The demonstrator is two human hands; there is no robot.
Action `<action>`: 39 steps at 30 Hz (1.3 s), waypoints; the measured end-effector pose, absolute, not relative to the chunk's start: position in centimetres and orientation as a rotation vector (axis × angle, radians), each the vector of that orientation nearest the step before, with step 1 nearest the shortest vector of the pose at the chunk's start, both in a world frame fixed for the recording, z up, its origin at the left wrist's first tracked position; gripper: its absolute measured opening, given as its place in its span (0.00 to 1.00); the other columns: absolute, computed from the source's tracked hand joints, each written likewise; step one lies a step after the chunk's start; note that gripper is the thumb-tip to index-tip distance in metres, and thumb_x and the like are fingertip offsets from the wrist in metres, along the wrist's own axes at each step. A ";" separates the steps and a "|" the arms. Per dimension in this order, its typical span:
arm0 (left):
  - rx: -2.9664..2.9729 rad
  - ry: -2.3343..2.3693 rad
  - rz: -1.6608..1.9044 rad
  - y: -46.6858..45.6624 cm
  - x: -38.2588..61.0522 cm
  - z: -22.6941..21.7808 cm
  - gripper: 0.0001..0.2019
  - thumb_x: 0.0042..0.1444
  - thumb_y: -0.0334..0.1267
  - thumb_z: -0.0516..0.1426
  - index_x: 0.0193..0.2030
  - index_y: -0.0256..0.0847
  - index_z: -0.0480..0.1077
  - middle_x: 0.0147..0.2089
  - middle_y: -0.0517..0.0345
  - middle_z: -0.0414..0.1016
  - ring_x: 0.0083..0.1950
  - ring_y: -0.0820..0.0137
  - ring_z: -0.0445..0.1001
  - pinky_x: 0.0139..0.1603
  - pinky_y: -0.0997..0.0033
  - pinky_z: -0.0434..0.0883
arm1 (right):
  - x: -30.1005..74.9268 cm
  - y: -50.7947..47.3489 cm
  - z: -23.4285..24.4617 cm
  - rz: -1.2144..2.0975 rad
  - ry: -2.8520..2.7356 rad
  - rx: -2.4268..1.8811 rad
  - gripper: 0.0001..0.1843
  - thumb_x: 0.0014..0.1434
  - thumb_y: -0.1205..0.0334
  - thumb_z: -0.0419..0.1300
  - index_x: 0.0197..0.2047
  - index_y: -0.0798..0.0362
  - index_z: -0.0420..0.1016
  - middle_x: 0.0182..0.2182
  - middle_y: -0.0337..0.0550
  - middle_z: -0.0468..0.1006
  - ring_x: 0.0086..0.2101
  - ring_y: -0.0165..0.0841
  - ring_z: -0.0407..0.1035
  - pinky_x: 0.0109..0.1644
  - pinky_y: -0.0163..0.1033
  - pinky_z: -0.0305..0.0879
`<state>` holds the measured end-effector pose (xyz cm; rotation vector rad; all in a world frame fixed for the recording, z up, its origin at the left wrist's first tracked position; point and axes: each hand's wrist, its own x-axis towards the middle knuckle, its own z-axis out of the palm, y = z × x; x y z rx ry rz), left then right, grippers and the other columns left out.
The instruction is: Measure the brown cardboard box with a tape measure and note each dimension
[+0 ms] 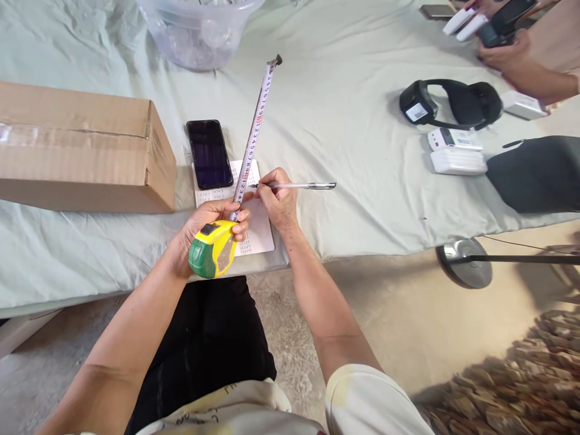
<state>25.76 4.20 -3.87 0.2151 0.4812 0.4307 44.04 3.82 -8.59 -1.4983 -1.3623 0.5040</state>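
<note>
- L hand, left of centre: forearm slanting up from lower left, fingers curled round a yellow-and-green rounded tape measure — its white numbered blade sticks out twd top centre.
- R hand, mid-frame: forearm angled up from lower right, wrist bent, thumb & fingers pinching a slim clear-and-black pen — tip over white handwritten paper, contact unclear.
- Black rectangular phone overlaps paper's upper-left corner.
- Brown cardboard box, far left.
</note>
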 end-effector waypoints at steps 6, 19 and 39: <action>0.212 0.461 0.424 4.2 25.7 -4.0 0.09 0.61 0.26 0.53 0.43 0.37 0.73 0.30 0.58 0.67 0.23 0.74 0.66 0.26 0.74 0.68 | 44.1 3.9 -8.8 0.507 -1.353 -1.459 0.02 0.55 0.61 0.54 0.31 0.46 0.63 0.24 0.33 0.70 0.26 0.32 0.67 0.33 0.40 0.64; 0.218 0.473 0.420 4.1 25.8 -3.9 0.09 0.60 0.26 0.53 0.43 0.37 0.73 0.29 0.58 0.68 0.23 0.74 0.66 0.25 0.74 0.68 | 43.8 3.8 -8.5 0.512 -1.348 -1.511 0.02 0.53 0.62 0.54 0.30 0.46 0.62 0.23 0.33 0.70 0.26 0.33 0.66 0.33 0.40 0.63; 0.240 0.473 0.421 4.1 25.6 -3.9 0.08 0.60 0.27 0.55 0.43 0.37 0.73 0.30 0.58 0.68 0.24 0.74 0.66 0.26 0.74 0.69 | 43.8 3.9 -8.6 0.494 -1.318 -1.512 0.03 0.53 0.62 0.55 0.28 0.46 0.63 0.22 0.32 0.70 0.25 0.33 0.65 0.32 0.40 0.63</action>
